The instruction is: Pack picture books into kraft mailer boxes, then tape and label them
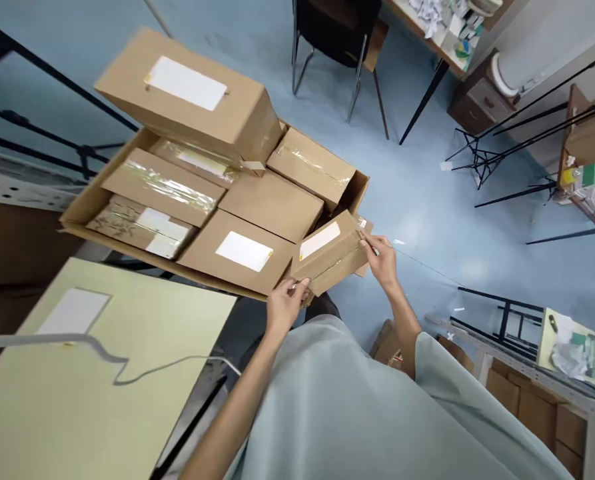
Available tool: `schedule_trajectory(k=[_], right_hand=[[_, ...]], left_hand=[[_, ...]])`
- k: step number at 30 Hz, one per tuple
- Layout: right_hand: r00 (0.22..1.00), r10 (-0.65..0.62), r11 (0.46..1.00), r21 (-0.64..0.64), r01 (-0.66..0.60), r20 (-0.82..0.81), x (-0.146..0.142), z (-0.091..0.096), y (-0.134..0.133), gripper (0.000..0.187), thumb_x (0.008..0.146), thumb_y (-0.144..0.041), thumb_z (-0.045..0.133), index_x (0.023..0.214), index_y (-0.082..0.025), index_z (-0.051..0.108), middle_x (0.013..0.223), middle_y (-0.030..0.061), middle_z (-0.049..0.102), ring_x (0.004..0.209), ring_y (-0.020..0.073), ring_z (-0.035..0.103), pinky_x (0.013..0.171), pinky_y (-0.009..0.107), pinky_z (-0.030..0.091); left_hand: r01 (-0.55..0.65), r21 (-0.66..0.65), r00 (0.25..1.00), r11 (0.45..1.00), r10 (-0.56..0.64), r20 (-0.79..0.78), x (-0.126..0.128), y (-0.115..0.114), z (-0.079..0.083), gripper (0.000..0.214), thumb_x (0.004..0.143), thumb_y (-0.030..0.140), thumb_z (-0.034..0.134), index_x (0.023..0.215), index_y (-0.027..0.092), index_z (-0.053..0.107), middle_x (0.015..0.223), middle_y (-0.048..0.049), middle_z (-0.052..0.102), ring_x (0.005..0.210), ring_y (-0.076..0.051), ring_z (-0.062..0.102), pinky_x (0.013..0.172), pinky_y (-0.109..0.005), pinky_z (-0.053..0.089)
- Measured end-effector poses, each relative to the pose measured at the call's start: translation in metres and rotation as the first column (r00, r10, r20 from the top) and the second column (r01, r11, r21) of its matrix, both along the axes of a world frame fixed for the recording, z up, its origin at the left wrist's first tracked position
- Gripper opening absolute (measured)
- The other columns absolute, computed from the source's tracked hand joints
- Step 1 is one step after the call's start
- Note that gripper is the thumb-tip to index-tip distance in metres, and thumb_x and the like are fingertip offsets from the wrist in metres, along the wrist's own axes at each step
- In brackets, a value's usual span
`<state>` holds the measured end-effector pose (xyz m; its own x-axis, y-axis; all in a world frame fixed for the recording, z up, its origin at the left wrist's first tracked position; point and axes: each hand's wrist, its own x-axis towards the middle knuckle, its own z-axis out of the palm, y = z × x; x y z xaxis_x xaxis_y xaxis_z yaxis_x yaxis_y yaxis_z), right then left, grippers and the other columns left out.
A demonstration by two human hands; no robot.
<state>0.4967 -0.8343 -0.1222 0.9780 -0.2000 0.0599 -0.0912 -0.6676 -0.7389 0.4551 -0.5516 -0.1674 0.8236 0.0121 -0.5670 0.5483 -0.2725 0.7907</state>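
Between my hands is a small cardboard box [333,252] with a white label and a strip of clear tape, tilted over the near right corner of a large open carton [132,248]. My left hand [286,307] grips its near left corner, fingers closed. At its right end, my right hand [381,259] pinches the edge. Inside the carton lie several taped boxes, among them a plain-topped box [272,203] and a white-labelled box [240,252]. A bigger labelled box [187,100] rests on top at the far left.
A pale yellow table [142,360] with a white sheet [74,312] and a grey cable [94,341] is at my left. A black chair [334,30] stands ahead. Cluttered tables [427,33] and a black metal stand [507,320] are on the right, over blue floor.
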Motion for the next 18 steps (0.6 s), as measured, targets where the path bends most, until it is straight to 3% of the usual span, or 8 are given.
schedule_trajectory(k=[4, 8, 11, 14, 18], right_hand=[[0.996, 0.067, 0.986, -0.153, -0.058, 0.053, 0.032, -0.011, -0.010, 0.038, 0.114, -0.042, 0.060, 0.142, -0.026, 0.080, 0.126, 0.0145, 0.082, 0.109, 0.0246, 0.072, 0.100, 0.042, 0.063], [0.994, 0.028, 0.964, -0.267, 0.002, 0.109, 0.056, -0.009, -0.009, 0.040, 0.116, -0.044, 0.056, 0.141, -0.026, 0.081, 0.120, 0.0141, 0.081, 0.106, 0.0236, 0.073, 0.099, 0.041, 0.064], [0.991, -0.010, 0.951, -0.306, 0.052, 0.136, 0.057, 0.007, -0.013, 0.041, 0.116, -0.045, 0.054, 0.145, -0.028, 0.078, 0.115, 0.0126, 0.079, 0.106, 0.0226, 0.072, 0.092, 0.038, 0.066], [0.991, -0.049, 0.948, -0.308, 0.085, 0.121, 0.044, 0.028, -0.022, 0.041, 0.117, -0.045, 0.054, 0.148, -0.029, 0.076, 0.117, 0.0123, 0.077, 0.107, 0.0222, 0.072, 0.084, 0.035, 0.065], [0.994, -0.085, 0.947, -0.304, 0.102, 0.067, 0.026, 0.044, -0.029, 0.040, 0.115, -0.046, 0.058, 0.141, -0.026, 0.080, 0.110, 0.0114, 0.077, 0.103, 0.0229, 0.072, 0.089, 0.038, 0.065]], left_hand=[[-0.085, -0.091, 0.995, 0.992, 0.081, -0.053, 0.033, -0.021, -0.024, 0.049, 0.090, 0.067, 0.072, 0.096, 0.019, 0.076, 0.096, -0.0113, 0.083, 0.090, -0.029, 0.081, 0.084, -0.038, 0.065], [-0.082, -0.113, 0.996, 0.990, 0.078, -0.034, 0.061, -0.028, -0.030, 0.050, 0.093, 0.065, 0.072, 0.103, 0.017, 0.079, 0.091, -0.0105, 0.083, 0.087, -0.029, 0.080, 0.085, -0.038, 0.064], [-0.068, -0.188, 0.995, 0.980, 0.054, -0.079, 0.063, -0.038, -0.019, 0.049, 0.091, 0.066, 0.076, 0.096, 0.017, 0.078, 0.083, -0.0102, 0.081, 0.085, -0.030, 0.080, 0.084, -0.040, 0.065], [-0.071, -0.276, 0.987, 0.959, 0.028, -0.156, 0.047, -0.048, 0.001, 0.050, 0.086, 0.068, 0.081, 0.091, 0.019, 0.077, 0.081, -0.0101, 0.080, 0.083, -0.030, 0.081, 0.083, -0.042, 0.067], [-0.034, -0.326, 0.970, 0.945, -0.048, -0.239, 0.020, -0.048, 0.026, 0.053, 0.082, 0.075, 0.081, 0.086, 0.023, 0.076, 0.081, -0.0081, 0.081, 0.084, -0.031, 0.082, 0.079, -0.041, 0.068]])
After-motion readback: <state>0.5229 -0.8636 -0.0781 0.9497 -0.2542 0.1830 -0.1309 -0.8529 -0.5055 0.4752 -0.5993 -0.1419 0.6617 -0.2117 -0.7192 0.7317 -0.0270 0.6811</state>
